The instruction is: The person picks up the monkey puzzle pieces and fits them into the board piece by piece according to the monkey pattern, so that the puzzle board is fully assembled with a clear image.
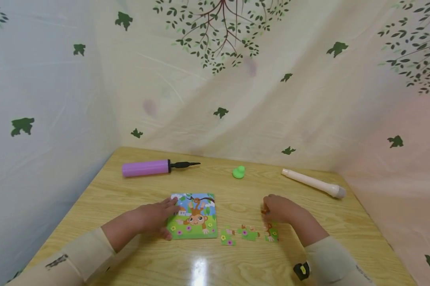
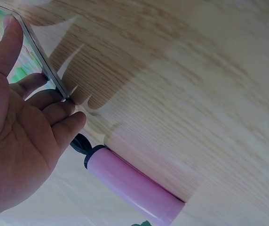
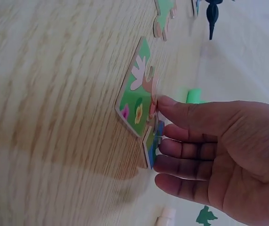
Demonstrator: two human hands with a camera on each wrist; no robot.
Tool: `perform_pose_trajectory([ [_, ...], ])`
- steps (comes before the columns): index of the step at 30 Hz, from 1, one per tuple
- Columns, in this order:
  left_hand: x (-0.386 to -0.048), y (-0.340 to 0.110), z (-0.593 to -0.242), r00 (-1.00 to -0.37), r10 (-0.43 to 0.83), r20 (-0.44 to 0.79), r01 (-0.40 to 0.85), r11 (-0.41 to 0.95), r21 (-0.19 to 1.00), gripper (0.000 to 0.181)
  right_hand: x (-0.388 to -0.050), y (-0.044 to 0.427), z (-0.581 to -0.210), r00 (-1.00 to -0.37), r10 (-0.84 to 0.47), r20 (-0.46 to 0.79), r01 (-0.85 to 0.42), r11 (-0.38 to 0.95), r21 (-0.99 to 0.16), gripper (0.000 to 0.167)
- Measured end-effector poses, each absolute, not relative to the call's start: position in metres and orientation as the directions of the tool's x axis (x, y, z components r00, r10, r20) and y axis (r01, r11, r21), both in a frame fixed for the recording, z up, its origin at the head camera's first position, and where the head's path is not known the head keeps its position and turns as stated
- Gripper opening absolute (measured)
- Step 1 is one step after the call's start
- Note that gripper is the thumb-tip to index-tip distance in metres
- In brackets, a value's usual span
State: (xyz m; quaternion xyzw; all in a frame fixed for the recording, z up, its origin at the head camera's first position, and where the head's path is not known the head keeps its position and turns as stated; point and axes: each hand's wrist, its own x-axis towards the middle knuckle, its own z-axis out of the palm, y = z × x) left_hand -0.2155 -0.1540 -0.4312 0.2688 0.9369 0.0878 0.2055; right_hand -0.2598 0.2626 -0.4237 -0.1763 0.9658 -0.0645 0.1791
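Note:
A square picture board (image 1: 197,228) with a cartoon monkey lies on the table. My left hand (image 1: 152,218) rests on its left side, fingers spread along the edge. In the left wrist view the thumb (image 2: 7,44) lies over the board's face. To the board's right lie loose jigsaw pieces: a flowered green one (image 1: 227,240), a middle one (image 1: 248,234) and a corner one (image 1: 272,235) showing a monkey's hand. Just beyond the corner piece my right hand (image 1: 280,208) pinches another jigsaw piece (image 3: 150,146), bluish and green, mostly covered by the fingers in the head view.
A purple hand pump (image 1: 146,168) with a black nozzle lies at the back left. A small green rubber duck (image 1: 239,172) stands at the back middle, and a pale microphone-shaped thing (image 1: 313,182) lies at the back right. Patterned cloth (image 1: 186,99) hangs behind the wooden table (image 1: 157,262).

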Motion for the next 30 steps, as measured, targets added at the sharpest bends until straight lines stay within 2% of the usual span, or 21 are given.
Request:
perform_pose_trajectory([
  [13,-0.215,-0.153,-0.431,-0.774,0.545,-0.324,0.473,0.836,0.277,0.095,-0.267,0.241,-0.426,-0.851,-0.454,-0.263,-0.438,0.891,-0.122,0.019],
  [25,-0.214,-0.152,-0.427,-0.771,0.542,-0.333,0.468,0.838,0.281,0.093,-0.274,0.208,-0.43,-0.81,-0.545,-0.216,-0.516,0.837,-0.179,0.013],
  [30,-0.214,-0.151,-0.427,-0.772,0.536,-0.34,0.464,0.842,0.274,0.092,-0.276,0.187,-0.428,-0.778,-0.597,-0.194,-0.569,0.801,-0.184,0.017],
])
